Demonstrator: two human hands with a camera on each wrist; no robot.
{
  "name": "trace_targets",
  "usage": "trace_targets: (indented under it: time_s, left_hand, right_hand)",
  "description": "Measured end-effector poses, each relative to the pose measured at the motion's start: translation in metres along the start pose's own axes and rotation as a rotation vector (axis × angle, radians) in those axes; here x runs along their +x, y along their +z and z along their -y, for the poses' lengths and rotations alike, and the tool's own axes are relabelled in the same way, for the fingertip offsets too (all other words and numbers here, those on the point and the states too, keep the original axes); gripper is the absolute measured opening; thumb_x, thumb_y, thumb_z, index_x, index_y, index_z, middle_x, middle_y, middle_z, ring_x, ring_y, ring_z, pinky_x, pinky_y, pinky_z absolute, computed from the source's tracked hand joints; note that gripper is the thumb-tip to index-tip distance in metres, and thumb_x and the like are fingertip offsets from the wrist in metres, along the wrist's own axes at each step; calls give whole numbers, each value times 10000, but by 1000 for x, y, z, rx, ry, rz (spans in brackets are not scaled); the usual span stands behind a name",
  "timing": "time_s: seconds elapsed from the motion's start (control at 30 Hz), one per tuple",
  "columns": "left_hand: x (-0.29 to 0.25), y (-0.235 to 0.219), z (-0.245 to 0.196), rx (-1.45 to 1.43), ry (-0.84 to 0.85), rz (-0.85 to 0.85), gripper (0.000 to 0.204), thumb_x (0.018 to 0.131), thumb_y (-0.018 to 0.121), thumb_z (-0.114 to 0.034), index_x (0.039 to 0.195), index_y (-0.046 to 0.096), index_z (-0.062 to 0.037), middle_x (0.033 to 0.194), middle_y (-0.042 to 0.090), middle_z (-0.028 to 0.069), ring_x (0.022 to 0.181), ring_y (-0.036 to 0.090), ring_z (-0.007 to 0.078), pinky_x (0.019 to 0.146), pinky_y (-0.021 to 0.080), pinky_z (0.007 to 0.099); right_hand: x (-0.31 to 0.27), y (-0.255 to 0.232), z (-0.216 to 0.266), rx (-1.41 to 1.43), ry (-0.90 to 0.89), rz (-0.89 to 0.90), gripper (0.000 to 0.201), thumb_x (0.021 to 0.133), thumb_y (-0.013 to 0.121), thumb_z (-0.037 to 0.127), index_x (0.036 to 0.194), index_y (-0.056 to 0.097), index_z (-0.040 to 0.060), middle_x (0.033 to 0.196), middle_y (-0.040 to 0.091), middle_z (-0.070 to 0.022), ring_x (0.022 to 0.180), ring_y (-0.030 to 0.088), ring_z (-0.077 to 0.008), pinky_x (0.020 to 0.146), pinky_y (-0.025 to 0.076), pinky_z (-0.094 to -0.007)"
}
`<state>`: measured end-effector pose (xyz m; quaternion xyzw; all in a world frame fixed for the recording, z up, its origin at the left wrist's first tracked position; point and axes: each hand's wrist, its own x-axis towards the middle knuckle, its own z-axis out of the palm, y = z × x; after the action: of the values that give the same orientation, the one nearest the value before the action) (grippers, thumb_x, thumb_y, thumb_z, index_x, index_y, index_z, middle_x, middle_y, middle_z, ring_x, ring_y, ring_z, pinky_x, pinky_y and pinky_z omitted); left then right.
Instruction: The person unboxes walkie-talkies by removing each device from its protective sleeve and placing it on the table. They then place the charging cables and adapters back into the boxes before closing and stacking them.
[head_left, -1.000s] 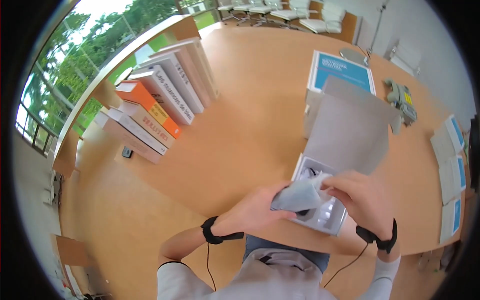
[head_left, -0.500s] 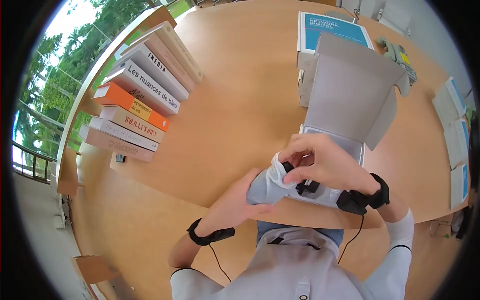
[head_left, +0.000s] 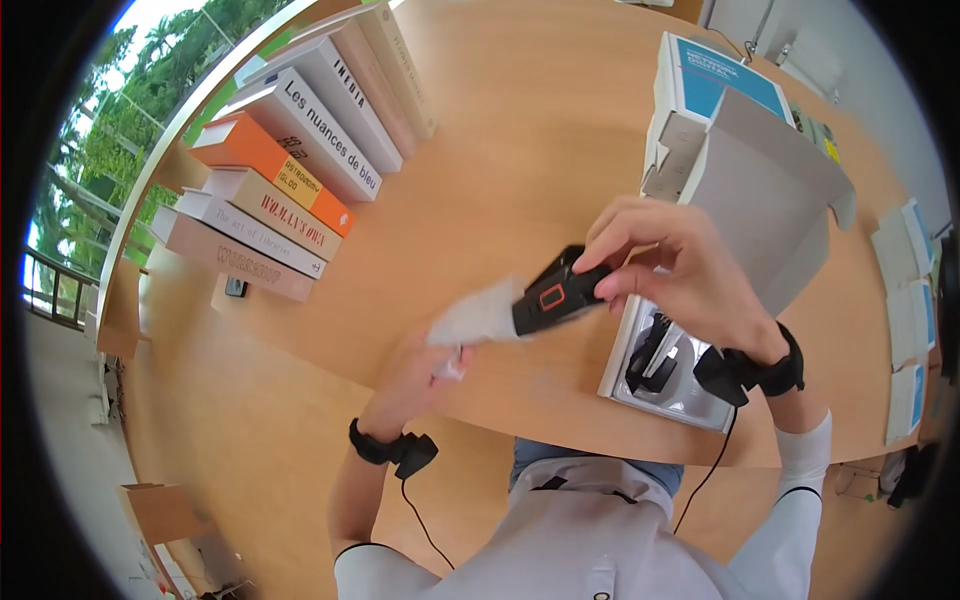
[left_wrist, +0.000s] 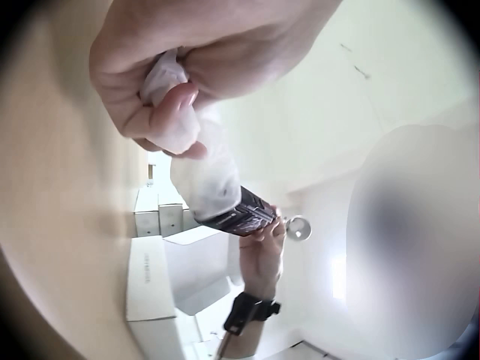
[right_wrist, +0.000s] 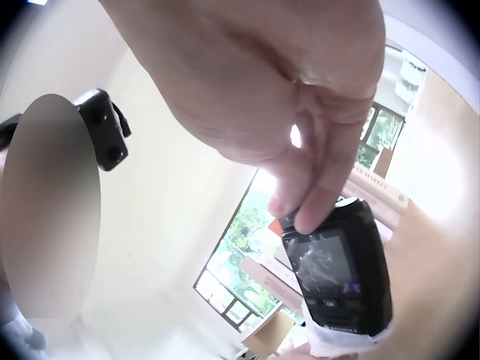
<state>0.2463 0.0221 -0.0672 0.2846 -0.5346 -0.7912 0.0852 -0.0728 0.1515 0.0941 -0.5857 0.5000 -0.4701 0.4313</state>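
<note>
My right hand [head_left: 680,265] pinches one end of a black handheld device [head_left: 560,292] with an orange-outlined square on it; in the right wrist view the device [right_wrist: 337,270] shows a small screen and buttons. A white translucent bag [head_left: 478,315] still touches the device's other end. The bag's far part is gripped in my left hand [head_left: 405,385], whose curled fingers [left_wrist: 161,124] appear close up in the left wrist view. Below my right hand, the open box [head_left: 665,400] holds a black cable and parts in a grey tray.
A leaning row of books [head_left: 300,140] stands at the left by the window. Behind the open box lid [head_left: 765,200] is a blue-topped white box [head_left: 725,75]. More white boxes [head_left: 905,320] line the right edge, and a small dark object [head_left: 236,287] lies beside the books.
The device has come out of the bag, held by my right hand. My left hand has drawn away to the left with the bag, and the box's contents are uncovered.
</note>
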Motion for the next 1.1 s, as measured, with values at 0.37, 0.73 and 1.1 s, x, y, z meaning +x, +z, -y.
trace_targets:
  time_s: [0.37,0.73,1.1]
  left_hand:
    - [49,44,-72,-548,179,89,638,1142,383,-518,1481,486,13,1312,659,126,1109,703,235,903,586,369]
    - [92,-8,-55,-411,434,-491,461,1151,465,-370,1476,519,-47,1403,608,52,1252,582,147,1041,499,366]
    - [24,-34,-44,-134,344,-631,223,1068,626,-166,1219,586,-7,1025,650,46,810,619,123,761,519,315]
  right_hand:
    - [64,23,-34,-473,-221,64,531,839,780,-12,1338,597,-17,1242,618,-181,1176,641,-339,980,569,-423]
    - [154,54,-87,-878,-195,-58,1103,708,884,224,1605,278,11,1302,552,-267,1263,519,-441,1095,457,-489]
    - [242,7,-142,-839,123,162,1082,701,878,281,1597,326,30,1396,563,-277,1339,499,-443,1118,442,-486]
